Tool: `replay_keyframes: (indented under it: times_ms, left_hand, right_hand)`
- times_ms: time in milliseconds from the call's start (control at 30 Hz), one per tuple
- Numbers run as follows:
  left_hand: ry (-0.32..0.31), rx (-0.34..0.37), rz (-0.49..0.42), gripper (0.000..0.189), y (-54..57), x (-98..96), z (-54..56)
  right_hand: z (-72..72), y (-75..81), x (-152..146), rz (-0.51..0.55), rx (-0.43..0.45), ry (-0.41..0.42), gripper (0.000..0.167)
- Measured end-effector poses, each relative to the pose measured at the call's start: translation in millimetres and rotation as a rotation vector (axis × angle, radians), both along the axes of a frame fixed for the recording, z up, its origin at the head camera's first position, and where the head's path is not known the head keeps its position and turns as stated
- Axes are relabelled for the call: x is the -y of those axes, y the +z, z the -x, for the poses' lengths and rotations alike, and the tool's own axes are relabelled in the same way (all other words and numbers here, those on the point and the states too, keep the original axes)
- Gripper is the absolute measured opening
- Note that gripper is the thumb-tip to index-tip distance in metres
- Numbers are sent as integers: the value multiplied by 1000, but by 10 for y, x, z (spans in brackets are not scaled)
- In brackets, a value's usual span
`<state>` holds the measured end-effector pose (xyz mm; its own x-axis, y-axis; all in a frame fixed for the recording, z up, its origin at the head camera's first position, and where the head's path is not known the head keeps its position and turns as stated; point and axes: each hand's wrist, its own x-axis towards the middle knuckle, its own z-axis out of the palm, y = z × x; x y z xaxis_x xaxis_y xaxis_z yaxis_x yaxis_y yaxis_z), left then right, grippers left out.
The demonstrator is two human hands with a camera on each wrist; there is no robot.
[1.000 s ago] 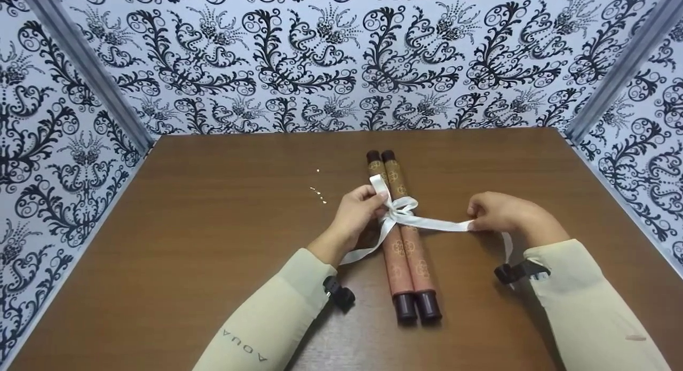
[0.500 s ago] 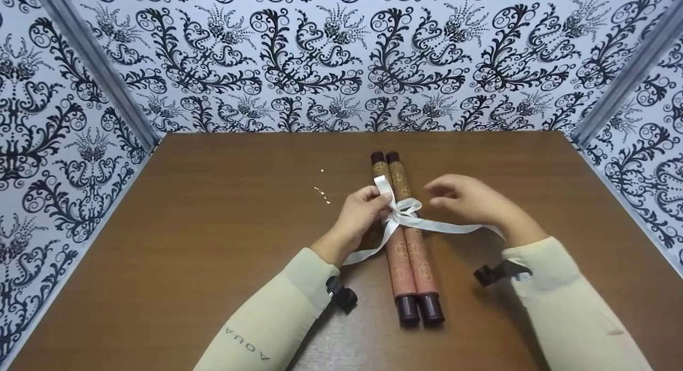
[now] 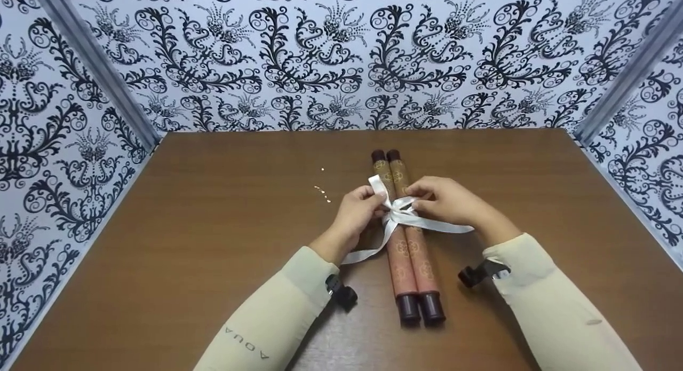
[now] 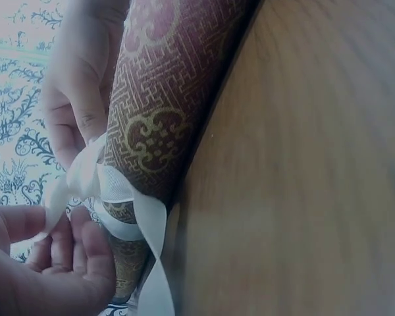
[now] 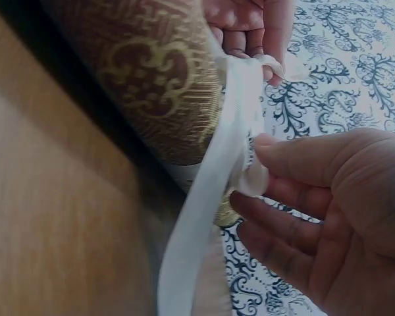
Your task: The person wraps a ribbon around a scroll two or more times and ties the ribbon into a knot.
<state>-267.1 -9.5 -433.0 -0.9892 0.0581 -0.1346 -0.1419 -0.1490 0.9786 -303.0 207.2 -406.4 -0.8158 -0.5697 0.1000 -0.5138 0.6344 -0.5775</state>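
Observation:
A double-rolled scroll (image 3: pixel 413 261) in patterned red and gold fabric, with dark end knobs, lies lengthwise on the wooden table. A white ribbon (image 3: pixel 395 217) is wrapped round its middle and tied in a bow, with one tail trailing to each side. My left hand (image 3: pixel 356 213) pinches the bow's left loop between thumb and fingers, and the loop's end sticks up above them. At the opposite side, my right hand (image 3: pixel 447 201) has thumb and fingertips on the right loop (image 5: pixel 252 179), which shows between them in the right wrist view.
Small white scraps (image 3: pixel 322 194) are scattered on the table (image 3: pixel 213 221) left of the scroll. Panels with black floral scrolls on white (image 3: pixel 331 66) stand at the back and both sides. A black wrist camera (image 3: pixel 341 295) hangs from each cuff.
My right hand has let go of the right ribbon tail and moved left to the bow's right loop. The tail has dropped and hangs loose. The left hand keeps its pinch.

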Motion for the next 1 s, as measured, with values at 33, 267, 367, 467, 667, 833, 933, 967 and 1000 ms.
replay_keyframes:
  times_ms: [33, 267, 367, 467, 667, 833, 933, 967, 1000]
  left_hand:
    - [5, 13, 15, 9, -2, 12, 4]
    - [26, 90, 137, 20, 6, 83, 1]
    - [27, 88, 191, 20, 10, 97, -14]
    - [27, 66, 232, 13, 20, 103, -30]
    - [44, 10, 290, 21, 20, 90, -30]
    - [145, -95, 410, 50, 89, 46, -37]
    - [196, -324, 541, 50, 152, 23, -47]
    - [179, -431, 584, 48, 177, 22, -53]
    - [142, -528, 631, 44, 207, 21, -64]
  right_hand:
    - [4, -5, 5, 3, 3, -8, 26]
    - [15, -21, 60, 5, -10, -51, 19]
    - [23, -18, 71, 24, 12, -62, 14]
    - [25, -11, 66, 47, 61, -67, 12]
    - [26, -18, 44, 63, 100, -61, 11]
    - [15, -22, 62, 80, 81, -80, 10]
    - [8, -23, 74, 101, 80, -90, 10]
    - [5, -22, 76, 107, 79, -90, 10]
    - [4, -22, 79, 115, 85, -90, 10]
